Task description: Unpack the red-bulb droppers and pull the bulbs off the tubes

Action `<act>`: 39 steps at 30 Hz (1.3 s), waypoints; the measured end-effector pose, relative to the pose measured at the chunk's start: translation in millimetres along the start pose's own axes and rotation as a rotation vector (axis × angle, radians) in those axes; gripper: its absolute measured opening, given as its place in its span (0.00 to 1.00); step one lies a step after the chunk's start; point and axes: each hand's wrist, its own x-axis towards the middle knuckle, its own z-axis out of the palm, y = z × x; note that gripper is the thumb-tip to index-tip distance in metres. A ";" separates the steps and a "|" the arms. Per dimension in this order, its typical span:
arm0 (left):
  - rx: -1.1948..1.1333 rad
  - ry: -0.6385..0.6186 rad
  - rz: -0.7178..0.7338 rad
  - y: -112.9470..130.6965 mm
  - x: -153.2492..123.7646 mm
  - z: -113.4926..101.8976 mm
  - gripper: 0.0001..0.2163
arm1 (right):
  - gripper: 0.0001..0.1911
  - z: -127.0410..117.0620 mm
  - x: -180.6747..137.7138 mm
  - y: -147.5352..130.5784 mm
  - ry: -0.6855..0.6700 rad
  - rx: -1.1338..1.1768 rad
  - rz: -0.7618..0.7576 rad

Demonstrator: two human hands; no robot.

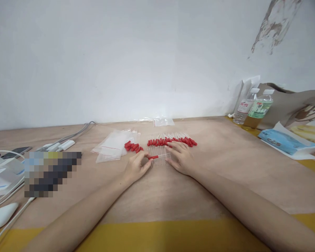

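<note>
Red-bulbed clear dropper (153, 157): lies almost flat, low over the brown surface (157, 196), at its middle, between the two hands. Sits pinched at the red bulb end by the left hand (135, 167), thumb and forefinger closed on it, remaining fingers loosely curled. Points its clear stem rightward at a small transparent packet (161, 159); cannot tell whether the tip is inside. Meets the right hand (181, 158) there, laid flat on the packet's right edge, fingers stretched out and spread, gripping nothing, only pressing down.

Looks very light and thin. Probably stiff and brittle along the stem if glass, though impossible to tell the material from here. Seems best held at the bulb, soft and grippy; judged smooth at the bare stem, apt to slip or crack under a hard squeeze. Likely to roll once released.

Just beyond the hands: a row of like droppers (173, 141) side by side, red bulbs nearer, stems toward the wall. Left of that, a loose heap of red-bulbed droppers (133, 146) against a stack of clear zip bags (110, 148). Far right: two plastic bottles (253, 108) and a blue tissue pack (283, 141). Far left: white cables and chargers (5, 164).
</note>
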 end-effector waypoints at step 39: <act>0.108 -0.301 0.081 23.4 11.0 1.8 0.10 | 0.10 5.7 -2.3 -11.7 0.032 0.054 -0.348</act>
